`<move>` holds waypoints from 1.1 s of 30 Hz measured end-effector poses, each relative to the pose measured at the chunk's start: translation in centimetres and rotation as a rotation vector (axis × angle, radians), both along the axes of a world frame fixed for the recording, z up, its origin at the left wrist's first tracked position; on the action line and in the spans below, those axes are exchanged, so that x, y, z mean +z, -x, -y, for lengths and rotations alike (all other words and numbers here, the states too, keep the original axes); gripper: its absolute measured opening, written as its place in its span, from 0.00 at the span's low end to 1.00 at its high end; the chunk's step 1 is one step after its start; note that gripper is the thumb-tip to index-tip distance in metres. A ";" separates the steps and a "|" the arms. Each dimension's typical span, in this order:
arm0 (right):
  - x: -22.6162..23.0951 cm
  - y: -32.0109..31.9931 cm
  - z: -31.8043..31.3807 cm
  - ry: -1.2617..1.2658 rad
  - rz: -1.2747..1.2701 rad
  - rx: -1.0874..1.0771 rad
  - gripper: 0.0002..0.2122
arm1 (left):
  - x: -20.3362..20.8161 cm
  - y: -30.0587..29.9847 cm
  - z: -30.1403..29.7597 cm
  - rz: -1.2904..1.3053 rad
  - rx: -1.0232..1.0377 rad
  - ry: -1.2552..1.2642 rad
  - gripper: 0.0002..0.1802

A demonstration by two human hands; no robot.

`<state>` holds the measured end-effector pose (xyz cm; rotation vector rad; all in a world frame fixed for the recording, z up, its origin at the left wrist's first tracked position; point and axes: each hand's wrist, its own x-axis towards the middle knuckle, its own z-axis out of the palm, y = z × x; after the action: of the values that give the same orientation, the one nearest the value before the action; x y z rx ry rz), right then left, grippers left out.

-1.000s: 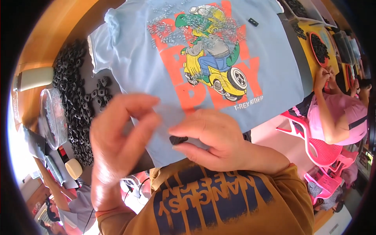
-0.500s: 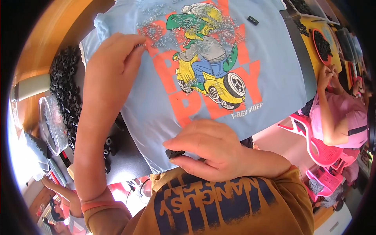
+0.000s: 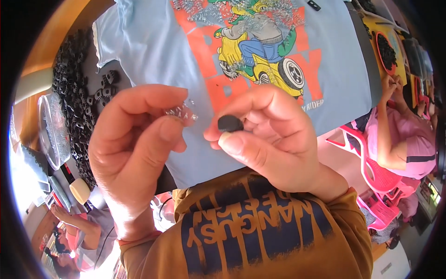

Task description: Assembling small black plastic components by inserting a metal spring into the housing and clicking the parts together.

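Between the thumb and fingers of my left hand (image 3: 127, 142) is a small bunch of thin metal coil springs (image 3: 182, 111). Opposite it, my right hand (image 3: 281, 146) pinches a small black plastic piece (image 3: 230, 123), its rounded face turned up. The two hands are close together but apart, raised over a light blue T-shirt (image 3: 148, 60) spread on the table. More loose springs (image 3: 200, 11) lie scattered over the shirt's cartoon print at the far side. One black plastic part (image 3: 314, 5) rests on the shirt at the far right.
A long heap of black plastic parts (image 3: 69, 102) covers the table's left side, beside a clear plastic container (image 3: 55, 139). At right, a red-rimmed tray (image 3: 380, 51) holds black pieces near a person in pink (image 3: 385, 135) and a pink chair (image 3: 371, 162). Another person (image 3: 83, 232) sits lower left.
My left hand has come back from the springs on the shirt toward me, with several springs in its fingers. The right hand has risen and turned, still pinching the black piece.
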<state>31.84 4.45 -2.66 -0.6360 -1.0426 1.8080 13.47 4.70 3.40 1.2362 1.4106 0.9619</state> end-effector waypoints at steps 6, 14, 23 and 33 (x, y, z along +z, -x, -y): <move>0.6 0.9 -1.1 -0.133 0.087 -0.106 0.12 | -0.2 0.3 0.5 0.037 -0.040 -0.015 0.14; 0.9 1.7 -1.6 -0.296 0.263 -0.136 0.12 | -1.9 1.1 0.3 -0.068 -0.167 -0.223 0.13; 0.6 1.9 -2.1 -0.491 0.405 -0.135 0.14 | -1.1 1.9 0.0 0.160 -0.105 0.078 0.09; -0.5 2.5 -2.5 -0.686 0.464 -0.222 0.15 | -2.6 1.0 -0.2 0.168 0.034 -0.104 0.09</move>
<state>29.36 6.92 -3.13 -0.7112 -1.7149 1.0201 12.42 4.95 0.82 1.1810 1.2666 1.1481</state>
